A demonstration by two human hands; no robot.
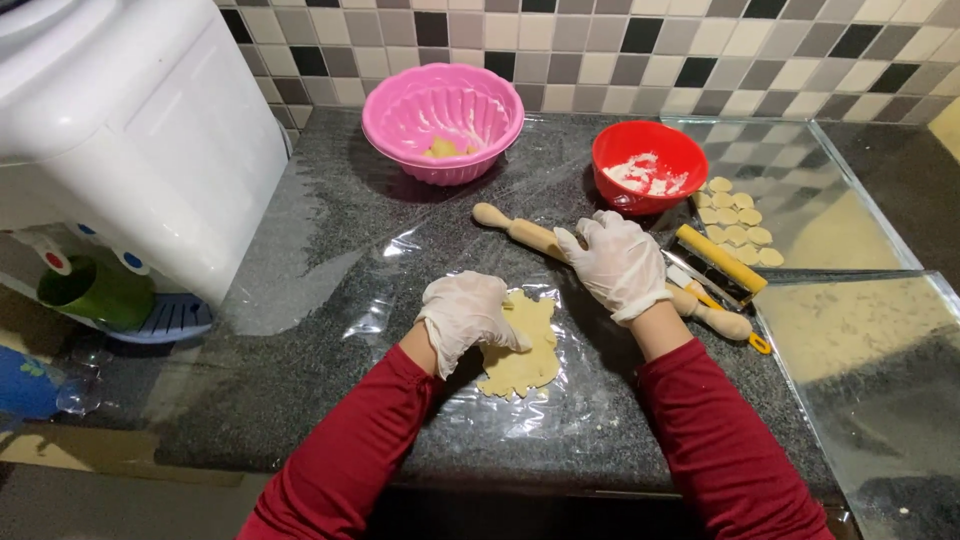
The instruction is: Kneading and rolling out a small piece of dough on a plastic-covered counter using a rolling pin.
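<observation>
Dough sheet [522, 362]: pale yellow, ragged edge, flat on clear plastic film [400, 270] near the front middle of the dark granite worktop [300, 400].

Left hand [466, 315], white glove, palm down on the dough's left part, fingers curled loosely, pressing rather than gripping.

Right hand [618, 262], also gloved, rests on top of the wooden rolling pin [530, 235]; fingers spread over the barrel, cannot tell if they close around it. Pin lies diagonally just behind the dough, one handle up-left, the other down-right past the wrist. Both sleeves are red.

Right of the pin: a yellow-handled cutter tool [720, 262], touching or just beside the pin's far handle.

Behind that: a cluster of small round dough cut-outs [738, 222] on a glass sheet [850, 180]. A second glass pane [880, 380] sits nearer the front right.

Red bowl [649, 166] with flour, just behind the right hand. Pink fluted bowl [443, 121] with dough scraps, back centre, against the tiled wall [600, 50].

Far left: white water dispenser [130, 130], green cup [95, 293] under its taps.
</observation>
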